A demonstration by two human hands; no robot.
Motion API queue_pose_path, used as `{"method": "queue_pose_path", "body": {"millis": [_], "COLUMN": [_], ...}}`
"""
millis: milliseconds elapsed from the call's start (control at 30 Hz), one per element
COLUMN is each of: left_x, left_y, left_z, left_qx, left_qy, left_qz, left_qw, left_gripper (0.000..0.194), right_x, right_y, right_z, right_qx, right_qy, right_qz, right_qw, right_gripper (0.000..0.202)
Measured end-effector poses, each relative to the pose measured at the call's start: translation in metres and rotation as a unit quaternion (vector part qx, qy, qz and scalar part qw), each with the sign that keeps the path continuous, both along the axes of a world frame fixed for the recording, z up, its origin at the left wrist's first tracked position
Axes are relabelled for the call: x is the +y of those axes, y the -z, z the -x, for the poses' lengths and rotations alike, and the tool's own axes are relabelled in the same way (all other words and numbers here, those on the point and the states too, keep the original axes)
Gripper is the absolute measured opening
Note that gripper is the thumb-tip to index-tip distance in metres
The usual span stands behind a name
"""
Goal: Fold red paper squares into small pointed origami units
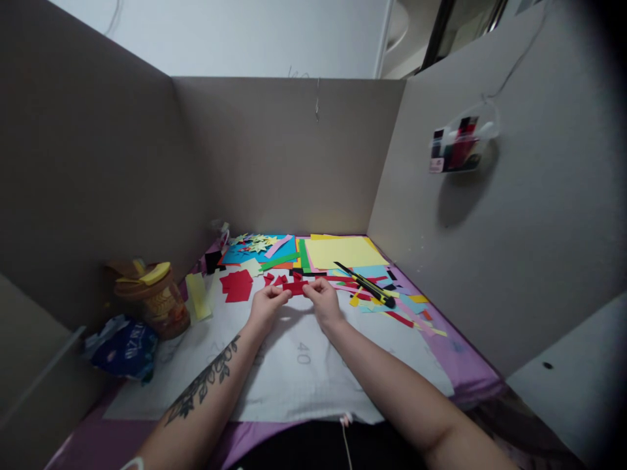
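I am working over a white sheet (304, 388) printed with numerals. To the near left, a blue packet (126, 346) is lying just beside a brown tub (164, 313) with a yellow lid.

Farther in, my left hand (267, 307) is pinching the left end of a red paper strip (295, 288) between thumb and fingers; my right hand (324, 303) is pinching the right end likewise. The strip is spanning the gap between my hands, mid-scene.

Caution: unequal pull could tear or skew the strip; a loose pinch could release an end; excess pressure could crease it.

Just beyond, small red pieces (279, 280) are lying where a dropped strip could mix with them. To the right, a black-and-yellow cutter (366, 283) is resting on paper scraps (401, 318); a careless rightward sweep could bring my fingers against its tip. I cannot tell whether the blade is exposed.

Farthest, a pale yellow sheet (343, 253) is lying right, and paper stars (259, 246) are covering part of a blue sheet (235, 256) left; a bump could scatter them.
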State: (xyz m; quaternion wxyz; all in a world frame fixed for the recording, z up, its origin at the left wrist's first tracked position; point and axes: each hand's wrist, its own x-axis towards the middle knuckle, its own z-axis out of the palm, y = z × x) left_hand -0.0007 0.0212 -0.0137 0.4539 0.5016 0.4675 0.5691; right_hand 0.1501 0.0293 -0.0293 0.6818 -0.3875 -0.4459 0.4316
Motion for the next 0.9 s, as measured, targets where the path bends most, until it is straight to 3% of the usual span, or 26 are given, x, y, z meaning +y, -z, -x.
{"method": "queue_pose_path", "body": {"millis": [267,900], "left_x": [-0.0039,-0.006], "left_y": [-0.0049,-0.0084], "left_z": [-0.0017,-0.0057], "left_qx": [0.001,-0.004], "left_qy": [-0.011,-0.045], "left_qz": [0.004,0.019], "left_qw": [1.0,0.999], "left_gripper": [0.03,0.031], "right_x": [-0.0041,-0.0091], "right_y": [-0.0056,-0.0084], "right_z": [0.0022,0.0014], "right_qx": [0.031,-0.075], "right_qy": [-0.023,0.023], "right_qz": [-0.024,-0.038], "right_qw": [0.999,0.996], "right_gripper": [0.026,0.02]}}
